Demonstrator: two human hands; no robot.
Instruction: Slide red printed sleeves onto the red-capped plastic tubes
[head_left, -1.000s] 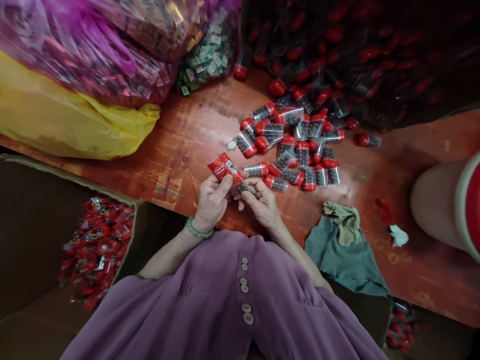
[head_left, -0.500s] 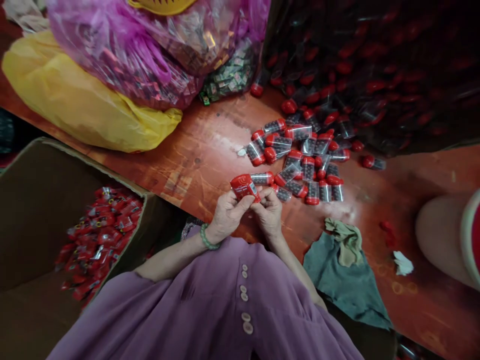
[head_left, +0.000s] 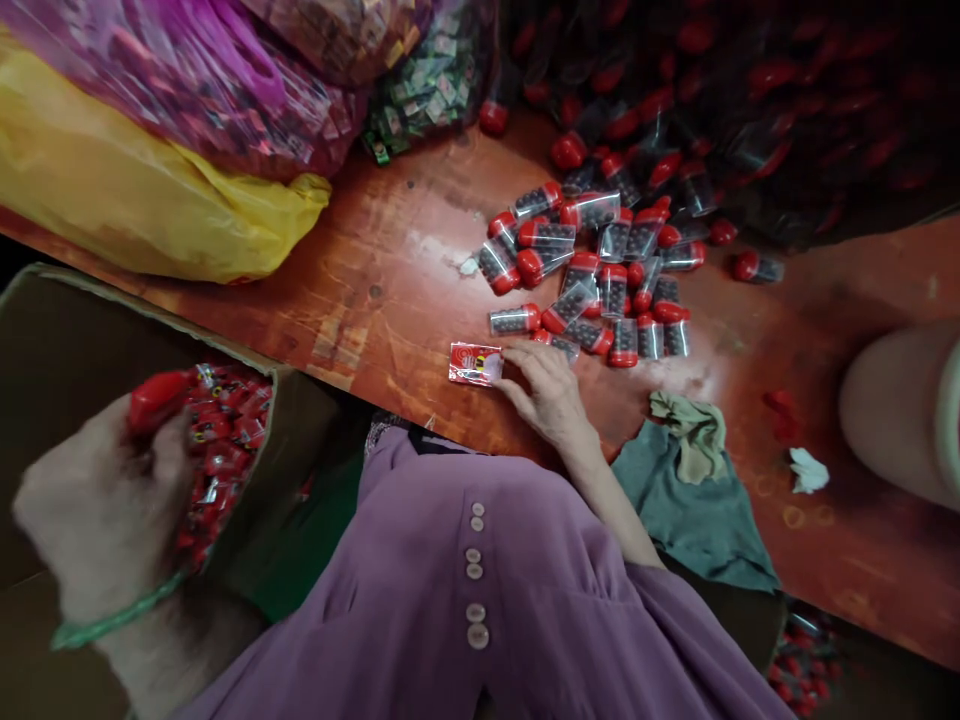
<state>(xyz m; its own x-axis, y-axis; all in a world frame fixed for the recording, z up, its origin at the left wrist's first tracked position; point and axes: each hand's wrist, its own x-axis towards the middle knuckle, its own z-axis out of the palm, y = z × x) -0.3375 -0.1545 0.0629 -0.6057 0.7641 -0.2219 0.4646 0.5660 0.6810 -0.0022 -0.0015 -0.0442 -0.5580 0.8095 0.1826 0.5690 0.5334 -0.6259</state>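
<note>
My left hand (head_left: 105,505) is blurred and raised over the cardboard box (head_left: 52,330) at the left, closed on a red wrapped bottle (head_left: 154,397). The box holds a heap of red wrapped bottles (head_left: 225,440). My right hand (head_left: 547,385) rests on the red-brown table (head_left: 390,290), fingertips touching a flat red wrapper (head_left: 474,363). Just beyond the hand lies a pile of several clear bottles with red caps (head_left: 600,270), filled with dark pellets.
A yellow bag (head_left: 150,210) and pink bags of packets (head_left: 187,70) lie at the back left, a dark bag of bottles (head_left: 750,90) at the back right. Grey-green cloths (head_left: 690,500) lie by my right arm. A pale round container (head_left: 900,410) stands at the right edge.
My left hand has left the table and swung over the box with the wrapped bottle. My right hand has dropped to the table onto a flat red wrapper.
</note>
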